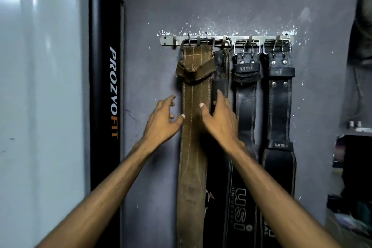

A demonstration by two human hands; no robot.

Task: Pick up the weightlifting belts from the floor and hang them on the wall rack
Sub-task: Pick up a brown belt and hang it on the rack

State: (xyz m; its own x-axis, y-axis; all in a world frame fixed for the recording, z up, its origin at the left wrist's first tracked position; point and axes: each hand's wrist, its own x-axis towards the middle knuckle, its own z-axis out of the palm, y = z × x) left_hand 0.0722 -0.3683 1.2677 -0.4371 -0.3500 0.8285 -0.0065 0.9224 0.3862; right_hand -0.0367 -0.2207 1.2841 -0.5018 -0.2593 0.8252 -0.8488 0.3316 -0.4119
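A metal wall rack (227,38) with hooks is fixed to the grey wall. Several belts hang from it by their buckles: a brown belt (193,147) at the left, a dark belt (221,66) partly behind it, and two black belts (244,106) (279,106) marked "usi" to the right. My left hand (163,121) hovers with spread fingers at the brown belt's left edge, its thumb tip touching the edge. My right hand (219,119) is spread at the belt's right edge, thumb resting on its face. Neither hand grips anything.
A black upright pad (105,86) lettered "PROZVOFIT" stands left of the rack, beside a pale glossy panel (40,106). At the right edge a shelf (356,129) with small items and dark clutter below juts from the wall.
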